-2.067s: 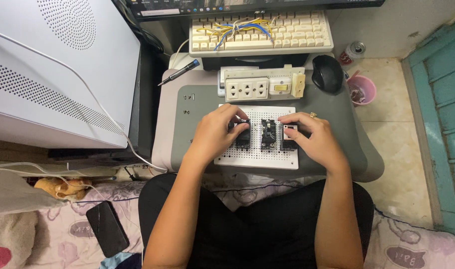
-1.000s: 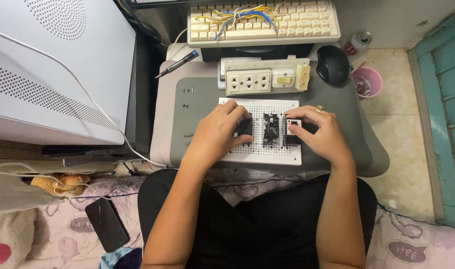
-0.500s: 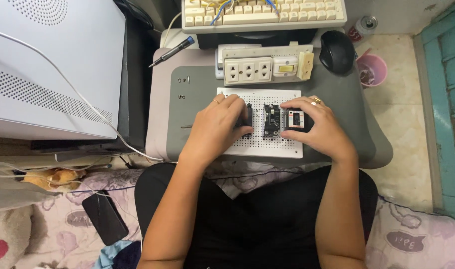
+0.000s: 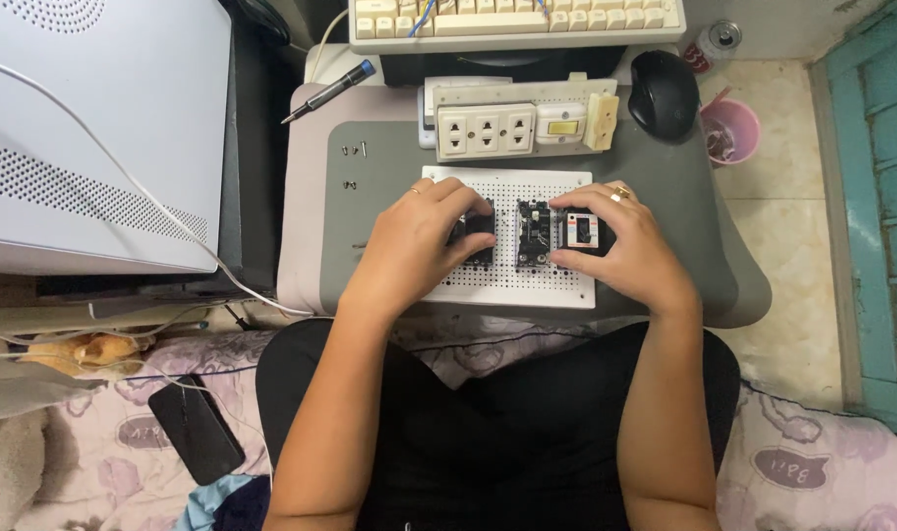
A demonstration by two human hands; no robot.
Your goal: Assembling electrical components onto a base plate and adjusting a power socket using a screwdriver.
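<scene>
Far left there's a big white case, then a screwdriver lying at the top of the grey surface. My left hand sits on the white perforated board, fingers curled around a small black part. A black module stands between my hands. My right hand has its fingers closed on a white breaker. Socket strip sits just behind, mouse further right.

I see a white board dotted with holes, black modules on it, a grey desk, cream sockets, a black mouse, a pink cup and a teal door.
</scene>
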